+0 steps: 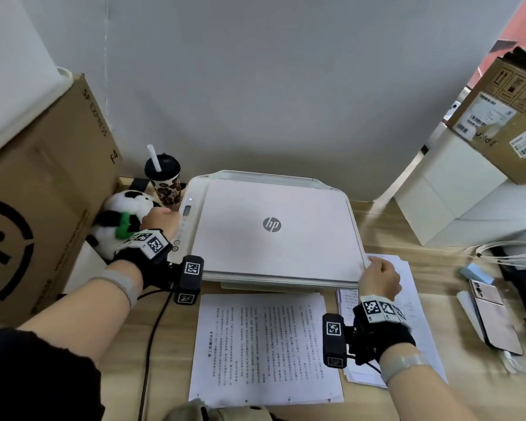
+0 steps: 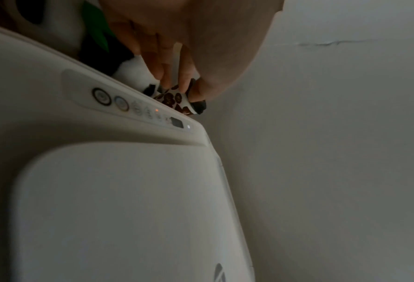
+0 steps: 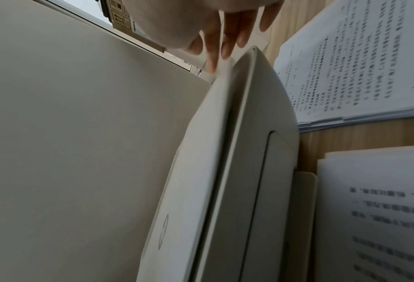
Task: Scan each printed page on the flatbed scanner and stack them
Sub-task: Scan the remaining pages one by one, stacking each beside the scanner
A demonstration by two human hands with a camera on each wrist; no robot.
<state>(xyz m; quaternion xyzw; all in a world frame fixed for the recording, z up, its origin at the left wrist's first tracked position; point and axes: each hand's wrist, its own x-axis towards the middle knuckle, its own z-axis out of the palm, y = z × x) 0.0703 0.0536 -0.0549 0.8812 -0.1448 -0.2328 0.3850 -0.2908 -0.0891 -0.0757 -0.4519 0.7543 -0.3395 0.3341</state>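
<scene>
The white HP flatbed scanner point(image 1: 286, 253) stands mid-desk with its lid point(image 3: 196, 171) down. My right hand point(image 1: 377, 271) is at the lid's front right corner, and in the right wrist view its thumb and fingertips point(image 3: 226, 53) pinch that edge. My left hand point(image 1: 160, 220) hovers by the control panel point(image 2: 138, 108) on the scanner's left side. Its fingers point(image 2: 167, 76) hang loosely and hold nothing. One stack of printed pages point(image 1: 268, 347) lies in front of the scanner. A second stack point(image 1: 407, 268) lies to the right, under my right wrist.
A large cardboard box point(image 1: 43, 208), a panda plush point(image 1: 119, 220) and a lidded cup with a straw point(image 1: 164, 180) crowd the left side. White boxes point(image 1: 456, 192), a coiled cable point(image 1: 510, 250) and a phone point(image 1: 495, 317) sit at the right. The wall is close behind.
</scene>
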